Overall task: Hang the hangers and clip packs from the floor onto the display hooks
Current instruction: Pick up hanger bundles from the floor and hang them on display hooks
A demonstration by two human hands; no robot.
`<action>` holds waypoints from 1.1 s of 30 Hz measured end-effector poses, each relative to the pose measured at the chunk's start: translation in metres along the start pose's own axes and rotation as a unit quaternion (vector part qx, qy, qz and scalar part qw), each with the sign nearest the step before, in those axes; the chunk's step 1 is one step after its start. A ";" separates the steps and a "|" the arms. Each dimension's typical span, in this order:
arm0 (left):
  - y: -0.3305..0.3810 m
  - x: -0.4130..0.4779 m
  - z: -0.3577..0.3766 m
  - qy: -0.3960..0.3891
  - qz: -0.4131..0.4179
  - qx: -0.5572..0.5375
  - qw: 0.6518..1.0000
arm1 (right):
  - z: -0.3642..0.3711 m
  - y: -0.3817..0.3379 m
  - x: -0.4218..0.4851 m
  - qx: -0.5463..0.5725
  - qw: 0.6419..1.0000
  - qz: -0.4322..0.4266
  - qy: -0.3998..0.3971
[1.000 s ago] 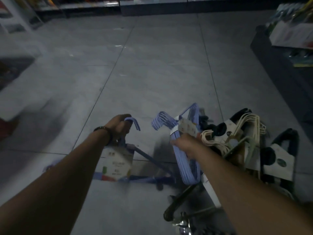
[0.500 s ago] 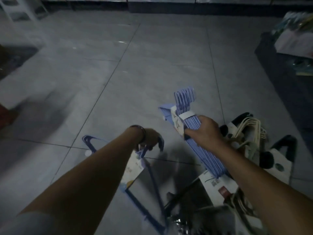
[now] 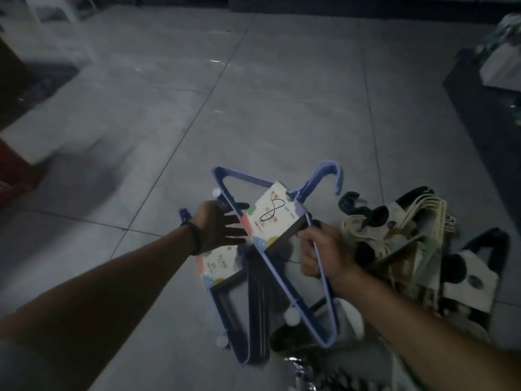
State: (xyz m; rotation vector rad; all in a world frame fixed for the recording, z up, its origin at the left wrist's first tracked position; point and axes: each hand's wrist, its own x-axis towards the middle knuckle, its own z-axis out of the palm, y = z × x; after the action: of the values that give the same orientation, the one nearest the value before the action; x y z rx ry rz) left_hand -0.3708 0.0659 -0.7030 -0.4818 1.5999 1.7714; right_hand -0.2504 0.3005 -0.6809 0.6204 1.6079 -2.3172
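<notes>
The right hand (image 3: 324, 255) has its fingers (image 3: 308, 235) clenched round a side bar of a blue hanger pack (image 3: 311, 180), held above the floor (image 3: 253, 108). The left hand (image 3: 217, 230) lays straight, released fingers (image 3: 238, 221) at the edge of its label card (image 3: 270, 215). A second blue pack (image 3: 218, 265) sits under that palm. Right of the right fingers lie heaped beige hangers (image 3: 423, 215) and dark green hangers (image 3: 352, 204).
</notes>
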 end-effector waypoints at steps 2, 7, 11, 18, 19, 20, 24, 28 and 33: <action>-0.006 -0.018 -0.015 -0.008 -0.002 -0.083 0.996 | 0.021 0.025 0.000 0.057 0.996 0.065 -0.004; -0.042 -0.016 -0.027 0.133 0.018 -0.011 0.991 | 0.063 0.069 -0.006 -0.188 0.980 0.071 -0.009; -0.068 -0.003 -0.053 0.284 0.036 0.111 0.952 | 0.078 0.095 0.001 -0.509 0.856 0.057 -0.068; -0.070 -0.005 -0.050 0.232 -0.083 0.160 0.956 | 0.085 0.113 0.017 -0.540 0.837 0.076 0.047; -0.070 -0.009 -0.047 0.225 -0.089 0.134 0.961 | 0.084 0.115 0.018 -0.507 0.855 0.104 0.038; -0.072 -0.015 -0.046 0.223 -0.095 0.109 0.964 | 0.085 0.115 0.017 -0.443 0.884 0.143 0.031; -0.089 -0.030 -0.038 0.185 -0.127 0.014 0.974 | 0.088 0.107 0.017 -0.212 0.942 0.261 0.014; -0.103 -0.038 -0.028 0.136 -0.094 -0.020 0.986 | 0.092 0.113 0.021 -0.171 0.947 0.272 -0.009; -0.103 -0.034 -0.037 0.119 -0.063 -0.050 0.990 | 0.100 0.117 0.025 -0.100 0.959 0.263 -0.018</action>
State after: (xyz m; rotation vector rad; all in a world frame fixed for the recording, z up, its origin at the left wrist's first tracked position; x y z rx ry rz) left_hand -0.2810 0.0219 -0.7597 -0.8512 1.6051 1.7546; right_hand -0.2410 0.1665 -0.7593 0.8307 1.4209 -1.7484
